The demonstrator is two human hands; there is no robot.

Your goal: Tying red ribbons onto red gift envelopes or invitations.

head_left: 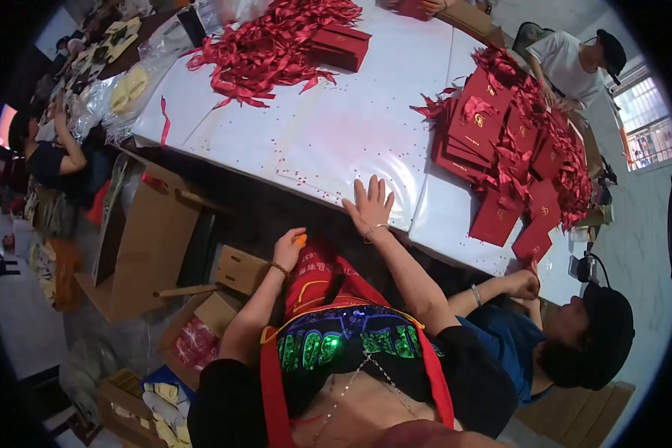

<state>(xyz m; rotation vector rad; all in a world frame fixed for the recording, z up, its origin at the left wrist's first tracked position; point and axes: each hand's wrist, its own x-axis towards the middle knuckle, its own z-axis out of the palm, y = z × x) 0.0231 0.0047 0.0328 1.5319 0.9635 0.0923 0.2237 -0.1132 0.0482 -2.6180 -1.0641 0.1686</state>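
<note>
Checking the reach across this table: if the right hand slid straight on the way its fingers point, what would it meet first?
Mostly bare white table ahead of the right hand; farther on, probably the heap of red ribbons, though depth is unclear.

This is a hand-assembly and packing workshop, the kind where paper goods are put together by several people at once. A long counter covered in white sheeting (336,127) carries a tangled heap of red satin ribbons (269,45), a stack of flat red paper gift bags with gold emblems (493,142) and a small pile of red boxes (340,45). Other people sit along its edges, working. Open brown cardboard cartons (149,239) stand on the floor beside the counter, and clear plastic bags of pale yellow pieces (127,89) lie at its far left end.
</note>
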